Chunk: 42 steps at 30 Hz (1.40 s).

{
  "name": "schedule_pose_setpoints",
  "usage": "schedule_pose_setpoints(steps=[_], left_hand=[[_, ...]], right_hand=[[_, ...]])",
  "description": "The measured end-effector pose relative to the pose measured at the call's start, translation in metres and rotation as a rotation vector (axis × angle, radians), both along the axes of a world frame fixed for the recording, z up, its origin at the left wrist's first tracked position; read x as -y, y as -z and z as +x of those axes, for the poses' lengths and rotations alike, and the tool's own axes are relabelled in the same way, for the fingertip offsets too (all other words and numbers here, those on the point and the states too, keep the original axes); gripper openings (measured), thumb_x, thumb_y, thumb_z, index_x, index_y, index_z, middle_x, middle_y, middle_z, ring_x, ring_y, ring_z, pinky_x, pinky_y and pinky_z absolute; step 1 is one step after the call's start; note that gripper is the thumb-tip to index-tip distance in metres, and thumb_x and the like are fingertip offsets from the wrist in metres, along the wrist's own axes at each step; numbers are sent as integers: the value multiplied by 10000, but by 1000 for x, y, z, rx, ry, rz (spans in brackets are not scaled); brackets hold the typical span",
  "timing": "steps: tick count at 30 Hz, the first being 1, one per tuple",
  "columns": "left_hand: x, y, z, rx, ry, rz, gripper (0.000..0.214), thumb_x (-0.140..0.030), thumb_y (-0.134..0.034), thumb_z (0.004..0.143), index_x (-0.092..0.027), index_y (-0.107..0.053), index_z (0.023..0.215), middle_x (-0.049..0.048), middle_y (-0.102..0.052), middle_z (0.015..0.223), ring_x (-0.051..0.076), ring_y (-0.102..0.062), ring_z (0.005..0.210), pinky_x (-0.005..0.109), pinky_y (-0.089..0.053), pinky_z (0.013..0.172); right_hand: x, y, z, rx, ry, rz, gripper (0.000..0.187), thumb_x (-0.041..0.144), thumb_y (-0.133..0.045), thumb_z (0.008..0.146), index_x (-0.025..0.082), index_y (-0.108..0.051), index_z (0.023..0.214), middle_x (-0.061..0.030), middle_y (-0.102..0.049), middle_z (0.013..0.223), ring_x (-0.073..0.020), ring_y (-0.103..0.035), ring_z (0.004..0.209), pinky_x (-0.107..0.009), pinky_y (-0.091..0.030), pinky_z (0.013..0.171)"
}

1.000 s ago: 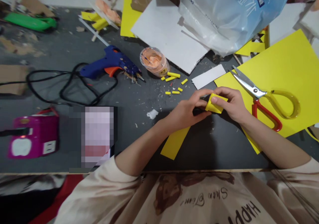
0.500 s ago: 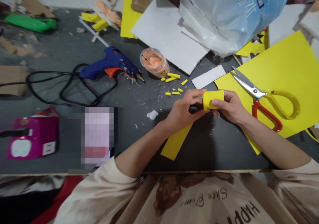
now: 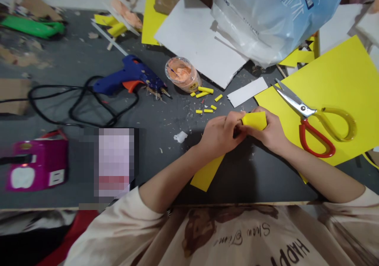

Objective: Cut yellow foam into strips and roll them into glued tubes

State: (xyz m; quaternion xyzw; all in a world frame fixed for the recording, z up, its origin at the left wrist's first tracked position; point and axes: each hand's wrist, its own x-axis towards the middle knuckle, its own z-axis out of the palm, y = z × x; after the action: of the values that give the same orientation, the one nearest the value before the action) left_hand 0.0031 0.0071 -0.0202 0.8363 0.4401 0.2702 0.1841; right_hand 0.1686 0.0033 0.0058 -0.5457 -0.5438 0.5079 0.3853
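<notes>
Both of my hands are closed around a folded or rolled yellow paper piece (image 3: 255,120) above the table. My left hand (image 3: 219,132) pinches its left end, with the fingertips partly hidden. From the other side, my right hand (image 3: 271,131) grips it, the thumb reaching toward the left fingers. Under my left wrist lies a flat yellow strip (image 3: 207,174). Short yellow pieces (image 3: 204,94) are scattered beyond the hands, near a white strip (image 3: 248,91). Scissors (image 3: 308,110) with one red and one yellow handle rest open on a yellow sheet (image 3: 334,80), right of my right hand.
A blue glue gun (image 3: 127,76) with a looped black cord lies at left, beside a tub of peach-coloured paste (image 3: 183,74). Farther left are a magenta box (image 3: 38,161) and a blurred-out phone-like thing (image 3: 115,159). A plastic bag (image 3: 275,17) stands at the back over white board (image 3: 198,41).
The yellow piece has turned and tipped in my hands, showing less of its face. My right thumb has moved left and lower, and the two hands have drawn closer together.
</notes>
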Motion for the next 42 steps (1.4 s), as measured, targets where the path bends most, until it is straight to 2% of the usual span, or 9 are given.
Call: schedule_pose_setpoints(steps=[3, 7, 12, 18, 23, 27, 30, 37, 42], left_hand=[[-2, -2, 2, 12, -8, 17, 312, -339, -594, 824, -167, -541, 1078, 18, -704, 790, 168, -687, 699, 260, -498, 655], [-4, -6, 2, 85, 9, -109, 339, -324, -623, 807, -193, -527, 1104, -36, -655, 722, 124, -647, 660, 228, -473, 673], [-5, -7, 0, 276, 70, -242, 403, -259, -648, 777, -205, -491, 1144, -80, -587, 652, 83, -579, 580, 198, -435, 632], [-5, -7, -1, 413, 100, -342, 440, -240, -683, 742, -202, -517, 1147, -77, -571, 653, 72, -540, 562, 191, -423, 611], [-4, -7, -1, 322, 68, -242, 387, -227, -644, 753, -191, -539, 1124, -87, -548, 613, 72, -530, 534, 194, -429, 612], [-3, -5, -1, 131, 31, -123, 379, -287, -641, 772, -193, -557, 1130, -52, -620, 673, 119, -625, 646, 228, -466, 680], [-3, -5, 0, 76, 37, -81, 399, -300, -635, 789, -186, -551, 1162, -38, -645, 710, 137, -657, 719, 234, -470, 704], [-6, -9, 0, 79, 51, -121, 428, -377, -642, 809, -199, -556, 1189, -75, -586, 617, 96, -593, 601, 208, -428, 641], [-4, -3, -2, 156, 57, -21, 403, -390, -616, 829, -177, -571, 1169, -79, -559, 571, 78, -536, 519, 202, -421, 609]], right_hand=[[1, 1, -1, -5, 15, -40, 383, 430, -778, 639, 188, -481, 646, 55, -505, 580, -77, -447, 534, -221, -358, 501], [2, 2, 0, -91, -3, -131, 357, 438, -767, 662, 186, -520, 712, 75, -470, 516, -64, -401, 439, -214, -307, 424], [-1, 5, 3, -163, 1, -96, 371, 464, -772, 653, 178, -538, 691, 38, -520, 592, -86, -475, 553, -210, -336, 464], [-1, 8, 5, -218, -71, -103, 347, 469, -740, 701, 163, -591, 769, 34, -513, 626, -91, -475, 590, -220, -353, 504], [-1, 5, 4, -171, -89, -68, 331, 428, -752, 700, 180, -534, 693, 48, -479, 595, -88, -457, 575, -219, -343, 506], [-2, 3, 4, -121, -98, -64, 320, 412, -757, 698, 177, -541, 678, 41, -506, 591, -98, -494, 585, -222, -356, 511], [-3, 3, 5, -149, -129, -56, 330, 438, -732, 726, 173, -545, 665, 40, -504, 575, -95, -498, 577, -218, -352, 497], [-3, 3, 6, -234, -209, -148, 384, 532, -657, 776, 161, -557, 767, 68, -510, 547, -20, -357, 348, -193, -240, 337], [-1, 4, 6, -215, -218, -156, 378, 537, -639, 790, 170, -545, 784, 88, -467, 483, -30, -370, 318, -192, -246, 325]])
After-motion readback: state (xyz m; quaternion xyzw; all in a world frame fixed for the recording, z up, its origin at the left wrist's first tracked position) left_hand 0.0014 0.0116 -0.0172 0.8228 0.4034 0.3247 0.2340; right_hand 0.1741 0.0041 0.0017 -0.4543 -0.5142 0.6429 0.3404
